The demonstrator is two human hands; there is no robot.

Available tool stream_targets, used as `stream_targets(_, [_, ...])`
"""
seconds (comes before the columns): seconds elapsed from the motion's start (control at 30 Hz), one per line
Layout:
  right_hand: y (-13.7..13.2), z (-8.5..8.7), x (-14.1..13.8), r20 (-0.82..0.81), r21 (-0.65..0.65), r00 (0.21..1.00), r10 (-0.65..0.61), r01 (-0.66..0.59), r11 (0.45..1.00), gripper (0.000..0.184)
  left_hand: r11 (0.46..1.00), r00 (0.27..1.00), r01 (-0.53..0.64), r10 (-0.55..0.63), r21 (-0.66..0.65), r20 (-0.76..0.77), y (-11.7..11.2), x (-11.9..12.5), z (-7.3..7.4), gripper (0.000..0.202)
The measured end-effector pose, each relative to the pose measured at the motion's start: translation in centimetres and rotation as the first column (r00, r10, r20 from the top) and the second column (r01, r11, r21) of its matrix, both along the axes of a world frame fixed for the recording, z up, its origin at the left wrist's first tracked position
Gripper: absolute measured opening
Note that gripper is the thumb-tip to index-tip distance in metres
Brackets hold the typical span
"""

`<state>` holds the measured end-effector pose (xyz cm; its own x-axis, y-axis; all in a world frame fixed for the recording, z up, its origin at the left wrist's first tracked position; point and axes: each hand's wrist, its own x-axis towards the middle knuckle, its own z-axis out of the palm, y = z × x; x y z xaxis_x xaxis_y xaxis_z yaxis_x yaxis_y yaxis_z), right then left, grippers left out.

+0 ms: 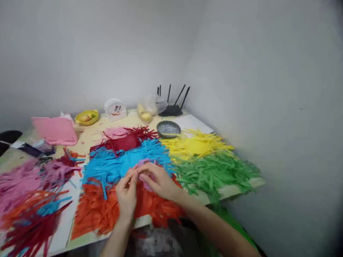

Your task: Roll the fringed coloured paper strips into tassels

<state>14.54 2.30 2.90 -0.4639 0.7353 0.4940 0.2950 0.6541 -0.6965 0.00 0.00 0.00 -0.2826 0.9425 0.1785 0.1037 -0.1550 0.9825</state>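
Fingers of left hand (127, 194) and right hand (158, 181) pinch a small pink paper piece (145, 164) at lower centre, over orange strips (93, 210); many coloured piles around look already cut.

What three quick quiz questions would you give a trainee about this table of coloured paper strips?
1. True or false: the green strips lie beside the yellow strips at the right end of the table.
2. What do the left hand and right hand pinch between them? A) pink paper piece B) scissors C) spoon
3. Which black device stands in the far corner?
Key: 1 true; 2 A; 3 a router with antennas.
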Motion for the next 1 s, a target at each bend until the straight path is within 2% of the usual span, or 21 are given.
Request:
stream_targets(0.07, [4.6, 0.8, 2.7, 0.202, -0.017, 0.962, -0.182, 0.189, 0.982, 0.018, 0.994, 0.994, -0.104, 0.103, 0.033, 0.017, 0.2, -0.7, 0.0, 0.027])
stream_targets(0.1, [7.1, 1.1, 4.2, 0.317, -0.025, 0.897, -0.308, 0.333, 0.943, 0.017, 0.989, 0.990, -0.139, 0.138, 0.044, 0.025, 0.2, -1.1, 0.1, 0.026])
stream_targets(0.13, [9.6, 1.3, 5.7, 0.359, -0.029, 0.838, -0.410, 0.450, 0.893, 0.021, 0.985, 0.987, -0.162, 0.160, 0.052, 0.033, 0.2, -1.4, 0.2, 0.025])
stream_targets(0.2, [14.8, 1.3, 8.6, 0.422, -0.037, 0.740, -0.524, 0.592, 0.805, 0.027, 0.984, 0.985, -0.170, 0.167, 0.061, 0.048, -0.2, -2.0, 0.7, 0.023])
stream_targets(0.27, [19.2, 0.5, 10.9, 0.506, -0.067, 0.652, -0.564, 0.682, 0.728, 0.023, 0.987, 0.988, -0.151, 0.149, 0.055, 0.038, -0.7, -2.6, 1.2, 0.022])
stream_targets(0.33, [22.2, -0.7, 12.1, 0.578, -0.100, 0.594, -0.559, 0.732, 0.674, 0.030, 0.989, 0.989, -0.146, 0.146, 0.020, -0.003, -1.3, -3.0, 1.7, 0.024])
stream_targets(0.47, [24.5, -3.5, 12.1, 0.652, -0.147, 0.541, -0.531, 0.777, 0.611, 0.037, 0.988, 0.988, -0.143, 0.139, -0.054, -0.069, -1.8, -3.5, 2.1, 0.028])
stream_targets(0.57, [24.4, -4.5, 11.9, 0.649, -0.173, 0.551, -0.525, 0.778, 0.604, 0.038, 0.994, 0.993, -0.098, 0.094, -0.038, -0.077, -1.5, -3.5, 2.3, 0.027])
stream_targets(0.63, [24.0, -4.3, 12.2, 0.615, -0.184, 0.579, -0.535, 0.766, 0.617, 0.034, 0.997, 0.996, -0.066, 0.064, -0.032, -0.067, -1.2, -3.3, 2.5, 0.026])
stream_targets(0.73, [22.6, -2.8, 11.9, 0.508, -0.185, 0.640, -0.576, 0.735, 0.653, 0.027, 0.997, 0.998, -0.059, 0.058, -0.046, -0.023, -0.8, -3.0, 2.8, 0.023])
stream_targets(0.83, [18.4, -0.6, 9.3, 0.349, -0.190, 0.725, -0.594, 0.675, 0.713, 0.029, 0.996, 0.995, -0.075, 0.079, -0.055, 0.067, -0.8, -2.8, 3.2, 0.019])
stream_targets(0.9, [13.6, 0.9, 6.4, 0.204, -0.230, 0.838, -0.505, 0.543, 0.808, 0.024, 0.997, 0.992, -0.066, 0.070, -0.043, 0.105, -1.1, -2.7, 3.6, 0.016])
stream_targets(0.93, [10.8, 1.5, 4.7, -0.004, -0.311, 0.929, -0.369, 0.350, 0.884, 0.022, 0.998, 0.992, -0.058, 0.061, -0.032, 0.109, -1.4, -2.7, 3.8, 0.015])
stream_targets(0.97, [8.1, 1.9, 3.0, -0.155, -0.360, 0.960, -0.232, 0.164, 0.919, 0.022, 0.999, 0.993, -0.050, 0.052, -0.021, 0.103, -1.6, -2.7, 4.0, 0.014])
stream_targets(1.0, [5.4, 2.3, 1.5, -0.238, -0.399, 0.960, -0.145, 0.040, 0.916, 0.022, 0.999, 0.995, -0.046, 0.047, -0.008, 0.089, -2.0, -2.7, 4.3, 0.013])
